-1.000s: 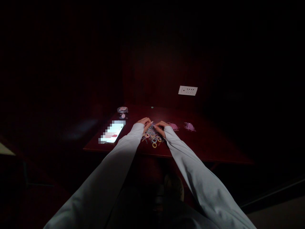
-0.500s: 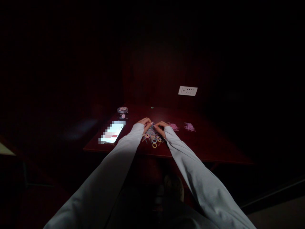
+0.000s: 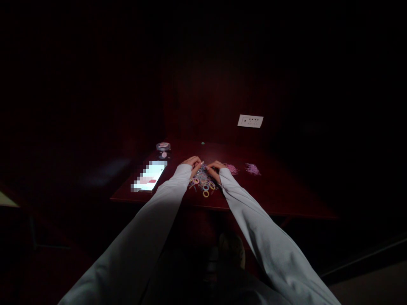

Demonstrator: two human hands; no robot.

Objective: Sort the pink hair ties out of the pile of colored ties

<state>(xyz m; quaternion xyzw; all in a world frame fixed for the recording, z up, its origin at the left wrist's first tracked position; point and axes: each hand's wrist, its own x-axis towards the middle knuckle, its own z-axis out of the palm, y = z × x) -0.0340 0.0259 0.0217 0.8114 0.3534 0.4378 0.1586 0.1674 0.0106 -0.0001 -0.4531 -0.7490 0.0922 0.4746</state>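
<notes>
A mixed pile of colourful hair ties [image 3: 201, 184], with larger ringed ones at its near side, lies on the dark red table. My left hand [image 3: 192, 162] is at the pile's far left edge, its fingers curled and pressed together. Opposite it, my right hand [image 3: 215, 167] bends over the right side, thumb and fingertips drawn together. The fingertips of both hands are a short gap apart. Whatever they pinch is too small to make out. To the right lie a small heap of pink bands [image 3: 231, 169] and a heap of purple bands [image 3: 253, 169].
A lit phone [image 3: 154, 174] lies at the left of the table [image 3: 273, 195], its screen partly blurred out. Behind it stands a clear lidded jar [image 3: 163, 151]. One green ring [image 3: 202, 143] lies near the back wall, which carries a white socket [image 3: 250, 121]. Surroundings are very dark.
Hardly anything differs. The view has shifted very slightly, and both hands stay over the pile with only tiny finger movement.
</notes>
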